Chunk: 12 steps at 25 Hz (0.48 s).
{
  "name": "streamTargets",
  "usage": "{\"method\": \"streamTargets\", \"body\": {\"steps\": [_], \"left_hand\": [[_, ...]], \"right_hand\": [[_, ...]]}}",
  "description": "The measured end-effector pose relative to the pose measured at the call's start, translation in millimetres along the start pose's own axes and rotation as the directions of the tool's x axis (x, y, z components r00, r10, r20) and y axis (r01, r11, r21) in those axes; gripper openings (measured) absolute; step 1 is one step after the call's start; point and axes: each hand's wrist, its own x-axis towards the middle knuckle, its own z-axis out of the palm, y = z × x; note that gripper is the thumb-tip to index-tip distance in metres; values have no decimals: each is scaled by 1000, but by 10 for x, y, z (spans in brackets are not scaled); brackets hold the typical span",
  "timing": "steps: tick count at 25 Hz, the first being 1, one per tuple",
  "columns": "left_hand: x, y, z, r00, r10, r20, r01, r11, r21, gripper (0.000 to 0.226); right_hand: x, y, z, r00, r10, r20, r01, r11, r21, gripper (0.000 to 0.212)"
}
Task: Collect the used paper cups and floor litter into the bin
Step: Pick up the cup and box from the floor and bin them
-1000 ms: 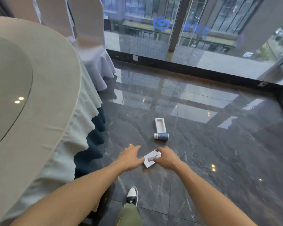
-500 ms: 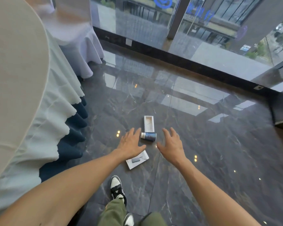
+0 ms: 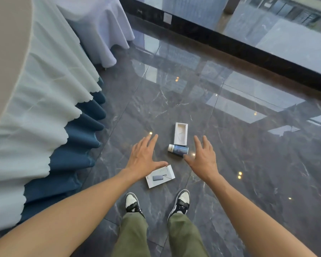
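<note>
Three pieces of litter lie on the dark marble floor. A blue paper cup (image 3: 178,150) with a white rim lies on its side. Just beyond it rests an open white box tray (image 3: 181,133). Nearer my feet lies a flat white box lid (image 3: 160,176) printed with a grey device. My left hand (image 3: 144,158) hovers open, fingers spread, left of the cup and partly over the lid's upper corner. My right hand (image 3: 203,159) is open too, just right of the cup, its thumb close to the cup's base. Neither hand holds anything. No bin is in view.
A round table (image 3: 6,52) with a pale scalloped cloth over a blue skirt (image 3: 82,145) fills the left. A white-covered chair (image 3: 100,28) stands behind it. A glass wall with a black base (image 3: 248,51) runs along the far side. My two shoes (image 3: 181,203) stand below the lid.
One second ago both hands held the white box lid; it now lies on the floor. Both hands have opened and spread apart either side of the cup, and the view has tilted downward.
</note>
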Motion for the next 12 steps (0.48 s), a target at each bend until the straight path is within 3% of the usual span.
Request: {"method": "streamTargets", "body": {"steps": [6,12], "left_hand": [[1050,-316,1236,996,88,20,-90,993,70,114],[2251,-1036,2810,989,81,127,-91,993,76,117]], "right_hand": [[1072,656,1049,999,54,-12,-52,994,94,95],[2263,1391,2695,982,187,17,-186,955,232,99]]}}
